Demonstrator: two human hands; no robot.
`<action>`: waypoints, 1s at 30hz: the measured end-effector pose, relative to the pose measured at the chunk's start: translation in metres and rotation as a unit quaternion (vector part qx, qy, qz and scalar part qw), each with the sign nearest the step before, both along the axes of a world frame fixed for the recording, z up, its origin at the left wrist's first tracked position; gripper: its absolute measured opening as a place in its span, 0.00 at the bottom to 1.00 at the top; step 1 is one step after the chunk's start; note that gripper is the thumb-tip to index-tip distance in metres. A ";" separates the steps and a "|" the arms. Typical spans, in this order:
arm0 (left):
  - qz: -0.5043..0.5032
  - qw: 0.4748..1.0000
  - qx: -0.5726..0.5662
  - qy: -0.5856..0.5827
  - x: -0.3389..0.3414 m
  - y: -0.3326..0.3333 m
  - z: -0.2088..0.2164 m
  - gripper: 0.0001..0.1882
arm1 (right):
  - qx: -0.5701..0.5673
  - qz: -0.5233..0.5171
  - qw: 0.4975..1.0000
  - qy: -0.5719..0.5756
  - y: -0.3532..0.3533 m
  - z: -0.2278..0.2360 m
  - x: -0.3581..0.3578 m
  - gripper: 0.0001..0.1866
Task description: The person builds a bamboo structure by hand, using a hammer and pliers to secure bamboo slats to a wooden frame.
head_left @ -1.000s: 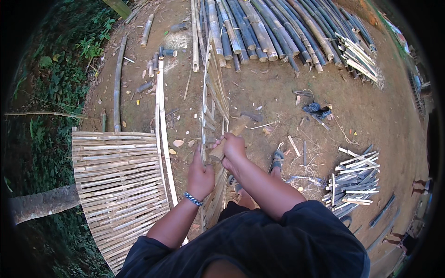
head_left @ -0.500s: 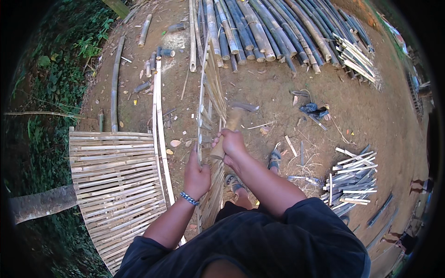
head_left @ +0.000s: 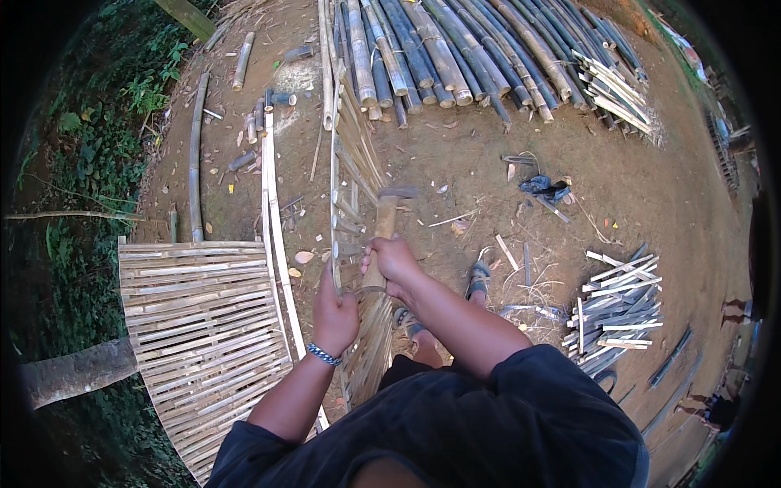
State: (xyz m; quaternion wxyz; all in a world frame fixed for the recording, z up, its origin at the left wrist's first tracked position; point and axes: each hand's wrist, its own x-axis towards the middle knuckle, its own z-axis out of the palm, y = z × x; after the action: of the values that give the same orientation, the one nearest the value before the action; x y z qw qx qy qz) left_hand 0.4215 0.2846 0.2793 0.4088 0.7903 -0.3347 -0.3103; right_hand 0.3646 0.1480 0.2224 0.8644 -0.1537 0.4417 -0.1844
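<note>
In front of me a bamboo slat panel (head_left: 362, 159) stands on edge, running away from my body. My left hand (head_left: 334, 315), with a braided bracelet at its wrist, is closed on the panel's near-left edge. Just right of the panel, my right hand (head_left: 393, 262) grips the thick wooden handle of a hammer (head_left: 386, 218). The hammer's dark metal head points away from me, close to the slats; whether it touches them I cannot tell.
Another bamboo slat panel (head_left: 203, 325) lies at left, with long split strips (head_left: 274, 195) beside it. Bamboo poles (head_left: 455, 57) are laid out at the far side. A pile of cut slats (head_left: 618, 305) is at right, and a dark cloth (head_left: 545, 189) lies on the ground.
The hammer has swung left toward the panel, and its head now sits close to the slats. Both hands and the panel have shifted slightly left in view.
</note>
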 end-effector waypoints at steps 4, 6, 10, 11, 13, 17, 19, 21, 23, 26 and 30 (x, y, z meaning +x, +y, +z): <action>-0.008 0.999 0.017 -0.045 -0.007 -0.005 0.014 0.34 | -0.018 0.056 0.998 -0.011 -0.002 -0.007 0.000 0.04; -0.001 0.999 0.019 -0.036 -0.007 -0.005 0.011 0.34 | -0.004 0.115 0.992 -0.045 -0.015 -0.011 -0.007 0.04; 0.004 1.000 0.022 -0.009 0.004 -0.001 0.006 0.32 | 0.011 0.066 0.998 -0.015 -0.012 -0.033 -0.041 0.06; 0.001 1.000 0.022 -0.017 0.004 0.000 0.006 0.32 | -0.006 0.055 0.998 0.014 -0.005 -0.047 -0.058 0.07; -0.028 0.994 0.025 -0.105 0.012 0.007 -0.007 0.33 | -0.039 0.063 0.994 0.081 0.001 -0.078 -0.102 0.08; 0.026 0.998 0.046 -0.032 0.015 0.012 0.004 0.34 | -0.080 0.167 0.943 0.276 0.020 -0.165 -0.250 0.05; 0.012 1.000 0.002 -0.027 0.026 0.016 -0.005 0.33 | -0.226 0.310 0.831 0.404 0.033 -0.200 -0.349 0.09; 0.002 1.000 -0.024 -0.020 0.030 0.016 -0.010 0.31 | -0.374 0.584 0.505 0.514 0.055 -0.225 -0.435 0.13; -0.004 0.999 -0.015 -0.035 0.028 0.014 -0.006 0.30 | -0.272 0.640 0.496 0.520 0.072 -0.224 -0.492 0.10; -0.004 0.999 -0.015 -0.050 0.030 0.010 -0.008 0.28 | -0.177 0.652 0.522 0.520 0.091 -0.230 -0.557 0.08; 0.008 0.996 0.026 -0.085 0.033 0.010 0.003 0.23 | -0.152 0.616 0.584 0.507 0.080 -0.228 -0.579 0.09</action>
State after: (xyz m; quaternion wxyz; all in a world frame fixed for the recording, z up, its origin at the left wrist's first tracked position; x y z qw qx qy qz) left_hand 0.4543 0.2946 0.2821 0.3606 0.8268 -0.3541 -0.2469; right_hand -0.2140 0.2276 -0.0053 0.3709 -0.5871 0.5729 0.4353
